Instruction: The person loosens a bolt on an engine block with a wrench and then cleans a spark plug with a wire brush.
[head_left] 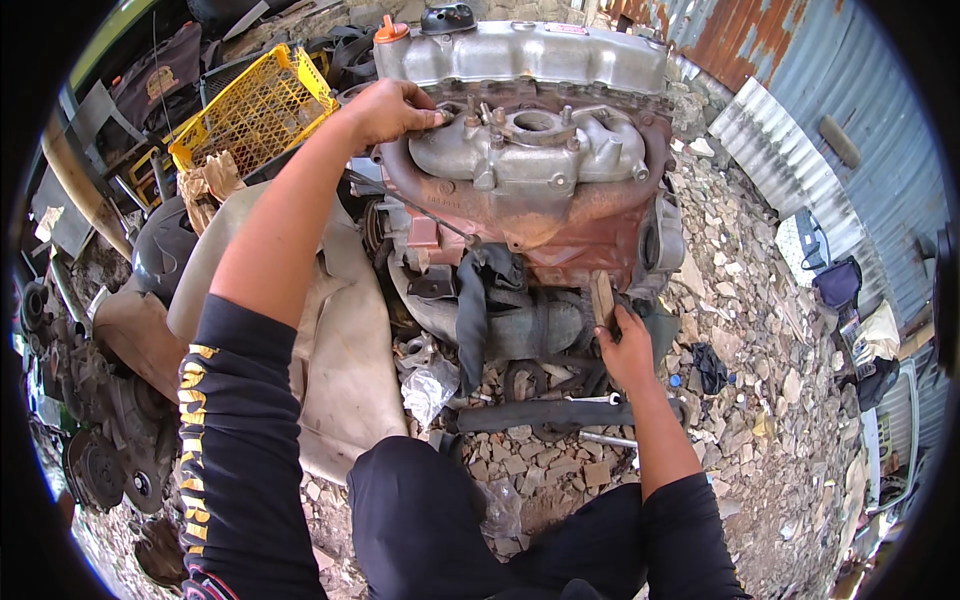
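A large engine (590, 255) with a reddish block stands in front of me. Along its top runs a silver valve cover (520, 55) with an orange cap (392, 30) at the left end. Below the cover sits a grey metal intake manifold (530, 155) with a round opening. My left hand (392, 112) reaches to the manifold's left end, its fingertips pinched at a small part there that I cannot make out. Low at the engine's right side, my right hand (628, 350) grips a short flat piece of wood (602, 298), held nearly upright against the red block.
Rubble covers the ground. A yellow plastic crate (255, 110) and a beige sheet (345, 370) lie to the left, near greasy metal parts (110, 430). Dark cloth (485, 290) hangs on the engine's front. Before my knees lies a dark bar (540, 413). Corrugated metal (860, 110) stands at right.
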